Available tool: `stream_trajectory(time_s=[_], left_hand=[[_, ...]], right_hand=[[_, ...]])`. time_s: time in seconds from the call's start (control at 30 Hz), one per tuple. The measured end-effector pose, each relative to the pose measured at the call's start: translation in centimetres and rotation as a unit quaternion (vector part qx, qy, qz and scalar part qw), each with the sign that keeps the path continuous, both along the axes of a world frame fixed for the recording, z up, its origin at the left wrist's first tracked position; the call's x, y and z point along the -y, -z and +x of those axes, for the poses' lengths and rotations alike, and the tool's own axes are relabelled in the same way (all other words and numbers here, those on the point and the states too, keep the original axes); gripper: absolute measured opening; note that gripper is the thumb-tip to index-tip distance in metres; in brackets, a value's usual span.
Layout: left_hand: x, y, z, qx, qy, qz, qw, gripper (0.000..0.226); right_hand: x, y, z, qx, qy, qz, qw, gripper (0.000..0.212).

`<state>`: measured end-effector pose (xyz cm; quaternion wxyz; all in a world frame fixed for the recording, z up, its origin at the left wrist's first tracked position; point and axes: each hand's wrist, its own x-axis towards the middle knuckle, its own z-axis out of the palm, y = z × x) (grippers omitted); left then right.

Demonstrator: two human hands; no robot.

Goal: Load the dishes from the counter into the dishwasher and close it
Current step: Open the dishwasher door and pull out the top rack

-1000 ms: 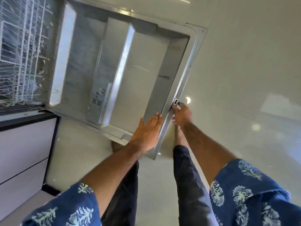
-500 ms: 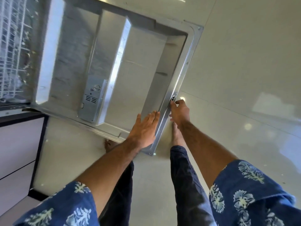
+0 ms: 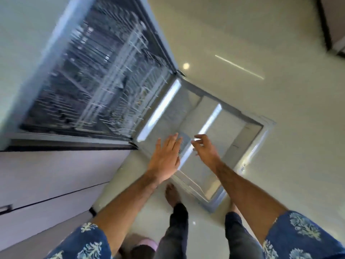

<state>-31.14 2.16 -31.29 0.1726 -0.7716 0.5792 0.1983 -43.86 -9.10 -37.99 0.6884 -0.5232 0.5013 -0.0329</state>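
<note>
Now empty and loosely spread, left hand (image 3: 164, 161) and right hand (image 3: 205, 152) above the dropped dishwasher door (image 3: 214, 131), racks (image 3: 104, 86) exposed; dishes unseen; best to clear the door, then load from the tabletop.

floor (image 3: 261, 43): glossy pale tiles, light reflections | cabinets (image 3: 46, 174): white drawer fronts, left

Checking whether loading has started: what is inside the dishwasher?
White wire racks fill the dishwasher tub above the lowered door. Motion blur hides whether any dishes sit in them. Both hands, left and right, hold nothing.
</note>
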Motion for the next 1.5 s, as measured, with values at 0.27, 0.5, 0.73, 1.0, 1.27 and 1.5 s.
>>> stream_trajectory(time_s=[0.27, 0.5, 0.73, 1.0, 1.27, 1.5], left_hand=[[1.4, -21.1, 15.2, 0.166, 0.030, -0.097, 0.981, 0.060], [2.3, -29.9, 26.6, 0.237, 0.053, -0.150, 0.959, 0.072], [0.8, -26.2, 31.5, 0.074, -0.023, -0.179, 0.981, 0.076], [0.5, -24.9, 32.8, 0.033, -0.037, -0.243, 0.969, 0.078], [0.6, -25.2, 32.6, 0.018, -0.044, -0.252, 0.967, 0.077], [0.5, -25.4, 32.7, 0.009, -0.046, -0.262, 0.964, 0.079]], right_hand=[[1.2, -12.8, 16.8, 0.134, -0.029, 0.065, 0.988, 0.013], [0.6, -19.0, 27.0, 0.161, -0.011, 0.107, 0.981, 0.023], [-0.2, -16.5, 32.5, 0.180, 0.063, 0.164, 0.968, 0.019], [-1.4, -13.0, 37.8, 0.084, 0.108, 0.117, 0.984, 0.043], [-0.2, -12.4, 39.8, 0.022, 0.022, 0.042, 0.999, 0.029], [0.2, -12.5, 35.1, -0.001, -0.012, 0.017, 1.000, 0.031]])
